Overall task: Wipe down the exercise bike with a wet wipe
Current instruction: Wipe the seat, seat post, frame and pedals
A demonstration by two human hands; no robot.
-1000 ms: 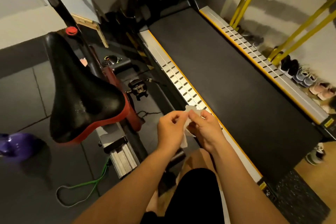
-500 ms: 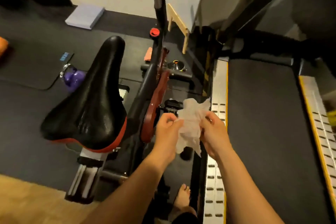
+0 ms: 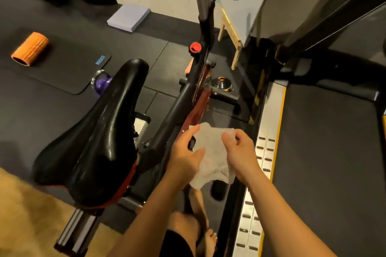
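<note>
Dark gym mats underfoot; both left hand [image 3: 186, 158] and right hand [image 3: 240, 152] pinch the wet wipe [image 3: 211, 154] — spread it flat before hitting the bike saddle [image 3: 94, 142].

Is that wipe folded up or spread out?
Spread out: the wipe hangs as a crumpled sheet, pinched between left hand and right hand.

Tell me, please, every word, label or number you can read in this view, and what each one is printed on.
"ROCKIT": blue letters running sideways on the near corner of the black exercise mat.
Any marking on the red knob is too blurred to read.
No other readable text shows.
</note>
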